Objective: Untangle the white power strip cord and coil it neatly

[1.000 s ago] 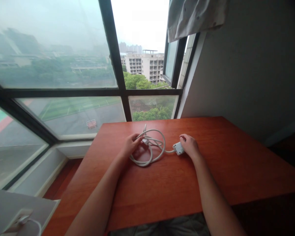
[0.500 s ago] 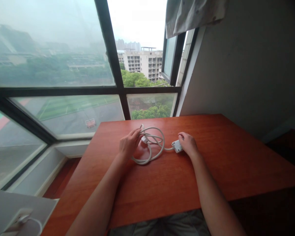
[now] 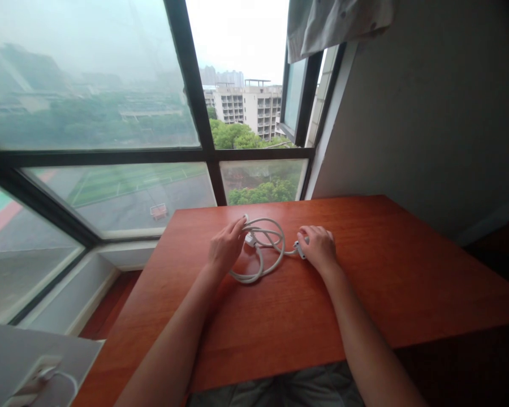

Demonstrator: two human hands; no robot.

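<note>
A white cable lies in loose loops on the reddish-brown table. My left hand is closed on the left side of the coil, the fingertips at the upper loops. Just right of those fingers sits a white plug, inside the loops. From the coil the cable runs right into a small white power strip. Over it curls my right hand, fingers wrapped round its top and far side. Most of the strip is hidden under this hand.
The wooden table ends at a window with dark frames. A grey curtain hangs at the upper right beside a wall. At the lower left, a white plug sits in a wall socket.
My right hand has shifted slightly left and rolled over the power strip, which has turned and now shows less of its face. The left hand stays at the coil, almost still.
</note>
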